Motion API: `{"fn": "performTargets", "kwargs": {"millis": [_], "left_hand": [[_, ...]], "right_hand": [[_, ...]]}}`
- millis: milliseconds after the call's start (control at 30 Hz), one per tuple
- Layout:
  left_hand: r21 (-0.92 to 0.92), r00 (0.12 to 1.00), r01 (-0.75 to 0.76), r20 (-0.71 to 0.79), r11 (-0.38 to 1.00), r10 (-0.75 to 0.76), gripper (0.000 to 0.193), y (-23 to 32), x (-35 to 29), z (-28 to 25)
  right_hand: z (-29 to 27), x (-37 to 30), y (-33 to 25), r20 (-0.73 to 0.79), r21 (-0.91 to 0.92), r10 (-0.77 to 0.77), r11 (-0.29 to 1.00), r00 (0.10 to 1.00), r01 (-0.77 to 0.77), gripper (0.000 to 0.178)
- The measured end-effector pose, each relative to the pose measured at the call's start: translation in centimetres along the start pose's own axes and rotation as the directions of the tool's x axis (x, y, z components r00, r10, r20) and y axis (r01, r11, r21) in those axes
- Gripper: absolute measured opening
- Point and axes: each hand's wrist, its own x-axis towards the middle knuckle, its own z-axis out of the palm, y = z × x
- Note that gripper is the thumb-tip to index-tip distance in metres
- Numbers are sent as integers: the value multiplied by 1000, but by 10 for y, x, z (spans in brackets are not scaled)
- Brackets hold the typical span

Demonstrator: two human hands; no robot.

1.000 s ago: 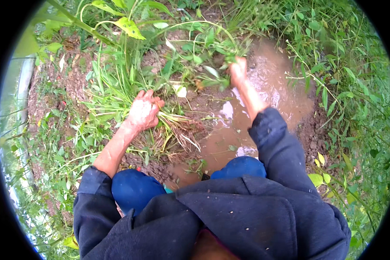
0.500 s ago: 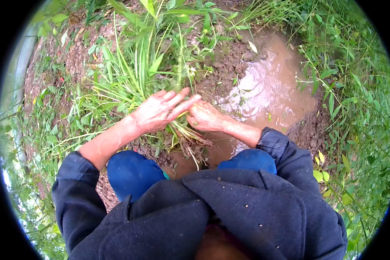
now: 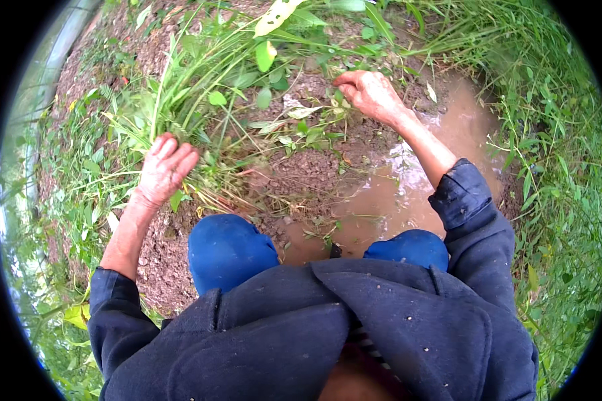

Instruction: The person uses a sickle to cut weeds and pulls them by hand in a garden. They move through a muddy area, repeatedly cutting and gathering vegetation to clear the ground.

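A heap of pulled grass and leafy weeds (image 3: 204,113) lies ahead of me to the left, its roots and stem ends toward my knees. My left hand (image 3: 164,170) is at the heap's left side, palm partly upward, fingers loosely spread and holding nothing I can see. Farther forward on the right, my right hand (image 3: 374,97) reaches over the mud with its fingers curled together. What they hold, if anything, is hidden; small leafy weeds (image 3: 308,127) grow or lie just beneath the fingertips.
Between and beyond my blue-covered knees (image 3: 231,250) spreads a muddy puddle (image 3: 374,200). Bare brown soil (image 3: 308,167) borders it on the left. Dense green plants (image 3: 555,167) stand along the right side, and long grass (image 3: 461,40) leans in at the far right.
My hands have moved apart: the left back to the left, the right forward. The bunch of weeds they held together, roots toward me, is now out of them, with weeds lying on the left heap.
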Motion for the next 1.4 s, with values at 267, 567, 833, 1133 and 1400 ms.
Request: {"fn": "performTargets", "kwargs": {"millis": [267,567,833,1133,1400], "left_hand": [[229,983,167,35,959,-180,23,-60,-67,-24],[461,583,751,-126,474,-802,43,-142,-206,-55],[810,-107,580,-29,-86,-994,43,-189,-318,-74],[40,849,527,-61,849,-524,38,-114,5,25],[-59,819,-542,-263,838,511,22,63,265,89]], "right_hand": [[14,33,-10,28,-160,-13,987,1000,18,27],[16,91,-47,15,-238,-15,971,1000,18,39],[30,117,-51,47,-200,185,964,982,-172,36],[-39,32,-45,86,548,349,766,933,-337,34],[-108,-110,-14,-246,956,296,232,923,181,37]]}}
